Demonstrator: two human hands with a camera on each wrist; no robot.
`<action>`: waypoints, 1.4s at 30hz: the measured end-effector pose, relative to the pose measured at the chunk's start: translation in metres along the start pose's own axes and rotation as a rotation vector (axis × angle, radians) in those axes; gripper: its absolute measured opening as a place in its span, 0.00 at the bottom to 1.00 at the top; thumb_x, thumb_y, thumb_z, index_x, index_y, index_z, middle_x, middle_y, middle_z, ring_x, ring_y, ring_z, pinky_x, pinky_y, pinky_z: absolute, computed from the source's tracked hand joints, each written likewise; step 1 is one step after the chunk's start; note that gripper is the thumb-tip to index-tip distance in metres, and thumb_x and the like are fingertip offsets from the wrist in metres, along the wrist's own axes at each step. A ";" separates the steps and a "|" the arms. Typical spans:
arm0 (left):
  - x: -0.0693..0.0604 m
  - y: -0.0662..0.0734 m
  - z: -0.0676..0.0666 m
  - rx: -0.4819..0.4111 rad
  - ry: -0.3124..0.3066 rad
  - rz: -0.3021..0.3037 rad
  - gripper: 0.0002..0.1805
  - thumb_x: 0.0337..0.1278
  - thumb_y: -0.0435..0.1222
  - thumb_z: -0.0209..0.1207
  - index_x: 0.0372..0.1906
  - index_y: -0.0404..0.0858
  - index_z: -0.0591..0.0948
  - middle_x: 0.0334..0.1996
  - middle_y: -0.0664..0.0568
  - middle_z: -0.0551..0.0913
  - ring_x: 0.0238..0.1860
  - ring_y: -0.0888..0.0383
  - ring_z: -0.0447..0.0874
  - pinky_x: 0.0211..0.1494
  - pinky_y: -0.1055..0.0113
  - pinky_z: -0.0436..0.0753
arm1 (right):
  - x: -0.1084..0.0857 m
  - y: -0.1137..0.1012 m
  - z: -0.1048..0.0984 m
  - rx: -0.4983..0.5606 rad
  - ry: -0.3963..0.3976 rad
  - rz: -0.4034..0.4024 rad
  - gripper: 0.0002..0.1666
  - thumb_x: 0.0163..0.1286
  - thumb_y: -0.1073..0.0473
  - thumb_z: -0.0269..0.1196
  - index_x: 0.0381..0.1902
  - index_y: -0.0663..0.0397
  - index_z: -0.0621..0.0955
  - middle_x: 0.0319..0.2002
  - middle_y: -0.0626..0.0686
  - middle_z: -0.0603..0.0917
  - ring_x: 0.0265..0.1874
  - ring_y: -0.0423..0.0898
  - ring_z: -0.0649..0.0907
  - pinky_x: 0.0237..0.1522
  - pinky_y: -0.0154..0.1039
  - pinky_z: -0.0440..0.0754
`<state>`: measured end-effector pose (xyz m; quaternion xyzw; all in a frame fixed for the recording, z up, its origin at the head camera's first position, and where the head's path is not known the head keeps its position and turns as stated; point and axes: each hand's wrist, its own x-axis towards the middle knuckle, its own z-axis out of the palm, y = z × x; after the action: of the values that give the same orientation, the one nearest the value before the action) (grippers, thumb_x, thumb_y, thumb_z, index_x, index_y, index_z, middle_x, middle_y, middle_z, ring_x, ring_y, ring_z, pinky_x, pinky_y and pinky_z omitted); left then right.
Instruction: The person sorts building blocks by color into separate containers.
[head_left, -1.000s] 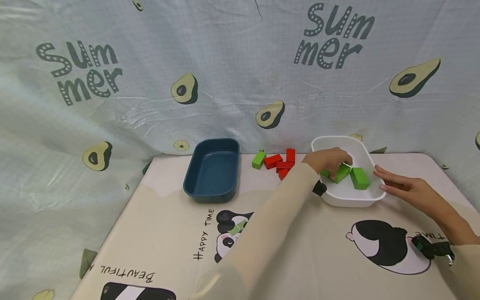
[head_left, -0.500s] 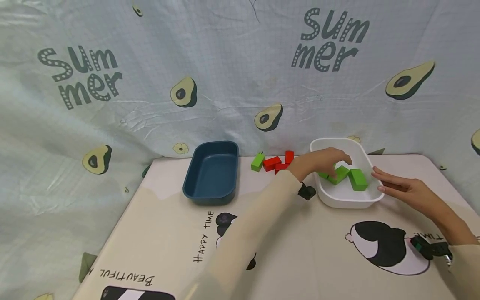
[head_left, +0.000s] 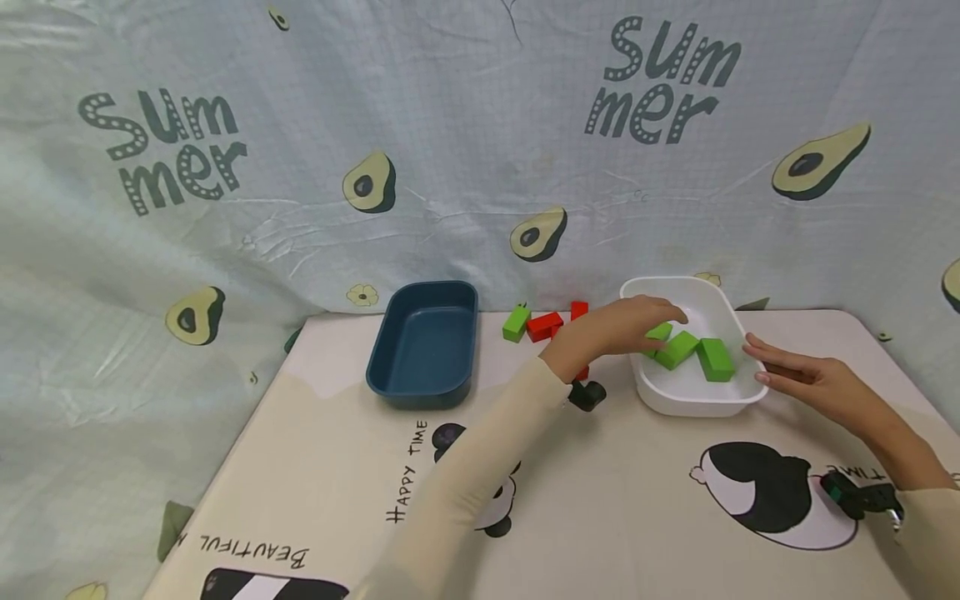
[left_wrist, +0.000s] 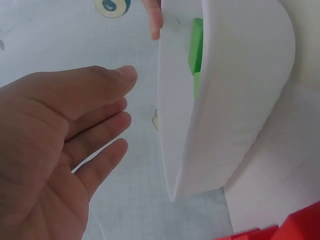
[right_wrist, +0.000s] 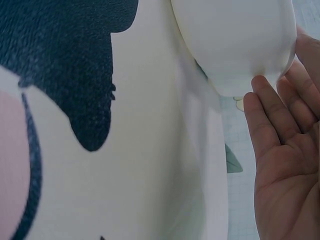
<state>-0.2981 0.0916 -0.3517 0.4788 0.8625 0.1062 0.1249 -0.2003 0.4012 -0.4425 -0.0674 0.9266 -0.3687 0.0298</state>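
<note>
Your left hand [head_left: 615,327] hangs near the left rim of the white tub [head_left: 693,404], its grip loosely parted and empty; your right hand [head_left: 817,379], straight-fingered, touches the opposite wall.

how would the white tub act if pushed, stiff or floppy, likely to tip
The white tub is probably stiff: its walls look unbent where the right hand touches. It seems likelier to slide than tip, looking broader than tall. The green blocks inside may shift, with bare space beside them.
</note>
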 end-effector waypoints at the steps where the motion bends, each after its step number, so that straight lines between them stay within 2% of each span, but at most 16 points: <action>1: -0.003 -0.001 0.000 -0.008 0.020 0.007 0.29 0.72 0.40 0.61 0.74 0.45 0.71 0.72 0.56 0.71 0.73 0.63 0.64 0.72 0.81 0.62 | 0.000 0.000 0.000 0.008 -0.001 0.001 0.39 0.76 0.43 0.61 0.78 0.45 0.64 0.70 0.19 0.56 0.55 0.06 0.54 0.68 0.68 0.65; 2: -0.007 -0.003 0.001 -0.017 0.044 0.016 0.28 0.72 0.40 0.61 0.74 0.45 0.71 0.72 0.56 0.71 0.73 0.63 0.64 0.72 0.81 0.63 | 0.000 0.000 0.000 0.013 -0.002 0.001 0.39 0.76 0.43 0.61 0.79 0.45 0.63 0.70 0.19 0.55 0.54 0.06 0.54 0.61 0.75 0.63; 6: -0.019 -0.009 0.004 -0.047 0.133 0.027 0.27 0.72 0.40 0.60 0.72 0.42 0.72 0.70 0.53 0.73 0.71 0.61 0.68 0.71 0.81 0.65 | 0.000 0.000 -0.001 0.011 0.001 0.000 0.39 0.76 0.43 0.61 0.79 0.45 0.63 0.70 0.19 0.55 0.54 0.06 0.54 0.61 0.76 0.63; 7: -0.021 -0.010 0.005 -0.054 0.153 0.025 0.27 0.72 0.39 0.60 0.72 0.42 0.72 0.70 0.53 0.73 0.71 0.61 0.68 0.70 0.81 0.65 | 0.000 0.001 -0.001 0.007 0.004 -0.003 0.39 0.76 0.43 0.61 0.79 0.43 0.62 0.70 0.19 0.55 0.54 0.06 0.55 0.67 0.68 0.66; 9: -0.027 -0.014 0.007 -0.068 0.187 0.012 0.27 0.72 0.39 0.60 0.72 0.41 0.73 0.69 0.52 0.73 0.70 0.60 0.69 0.69 0.80 0.67 | -0.001 0.002 0.000 0.009 0.009 -0.019 0.38 0.76 0.44 0.61 0.79 0.42 0.63 0.72 0.23 0.56 0.55 0.06 0.55 0.72 0.45 0.69; 11: -0.033 -0.017 0.009 -0.084 0.221 -0.002 0.26 0.72 0.39 0.60 0.72 0.41 0.73 0.69 0.52 0.74 0.69 0.60 0.70 0.68 0.80 0.68 | -0.001 0.002 0.001 0.024 0.014 -0.044 0.37 0.77 0.46 0.61 0.79 0.42 0.64 0.75 0.27 0.56 0.56 0.07 0.56 0.65 0.21 0.67; 13: -0.040 -0.022 0.011 -0.098 0.261 -0.011 0.26 0.72 0.38 0.60 0.71 0.40 0.73 0.68 0.52 0.75 0.66 0.60 0.72 0.67 0.80 0.71 | -0.002 0.004 0.002 0.035 0.021 -0.071 0.36 0.77 0.48 0.61 0.78 0.41 0.64 0.76 0.30 0.56 0.58 0.07 0.57 0.50 0.08 0.60; 19: -0.059 -0.037 0.017 -0.155 0.364 -0.027 0.23 0.73 0.34 0.59 0.69 0.37 0.75 0.65 0.49 0.77 0.59 0.57 0.77 0.63 0.80 0.74 | -0.003 0.004 0.004 0.051 0.029 -0.118 0.35 0.77 0.51 0.61 0.78 0.43 0.66 0.77 0.30 0.57 0.60 0.09 0.57 0.51 0.08 0.60; 25: -0.074 -0.050 0.022 -0.206 0.436 -0.083 0.22 0.72 0.34 0.58 0.68 0.38 0.76 0.65 0.49 0.78 0.61 0.54 0.78 0.64 0.73 0.76 | -0.003 0.000 0.002 0.015 0.049 -0.123 0.32 0.76 0.51 0.63 0.75 0.46 0.71 0.75 0.28 0.60 0.58 0.09 0.60 0.47 0.09 0.63; 28: -0.078 -0.057 0.026 -0.279 0.483 -0.100 0.21 0.72 0.32 0.58 0.67 0.35 0.76 0.64 0.46 0.79 0.62 0.50 0.78 0.66 0.65 0.78 | -0.003 -0.002 0.000 -0.009 0.062 -0.125 0.31 0.75 0.50 0.64 0.72 0.48 0.74 0.74 0.26 0.61 0.57 0.09 0.59 0.46 0.09 0.63; 31: -0.081 -0.065 0.030 -0.371 0.544 -0.134 0.21 0.72 0.30 0.57 0.66 0.34 0.76 0.63 0.45 0.79 0.61 0.47 0.79 0.64 0.61 0.81 | -0.003 -0.002 0.000 -0.012 0.067 -0.135 0.30 0.75 0.50 0.64 0.71 0.50 0.75 0.74 0.25 0.62 0.57 0.09 0.60 0.45 0.09 0.63; 37: -0.086 -0.076 0.035 -0.483 0.688 -0.203 0.20 0.72 0.29 0.55 0.66 0.34 0.76 0.59 0.43 0.81 0.59 0.49 0.81 0.62 0.65 0.82 | -0.002 0.000 0.001 0.012 0.062 -0.128 0.29 0.75 0.50 0.64 0.71 0.51 0.76 0.73 0.23 0.62 0.57 0.09 0.60 0.44 0.09 0.64; 42: -0.091 -0.083 0.037 -0.515 0.758 -0.224 0.21 0.73 0.29 0.55 0.67 0.34 0.74 0.58 0.43 0.82 0.57 0.50 0.81 0.60 0.64 0.83 | -0.002 0.001 0.001 0.024 0.067 -0.129 0.29 0.75 0.51 0.64 0.71 0.49 0.76 0.71 0.22 0.64 0.56 0.09 0.62 0.44 0.10 0.64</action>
<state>-0.3064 -0.0262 -0.4011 0.2636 0.8393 0.4698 -0.0734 -0.1978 0.4014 -0.4439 -0.1143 0.9163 -0.3832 -0.0242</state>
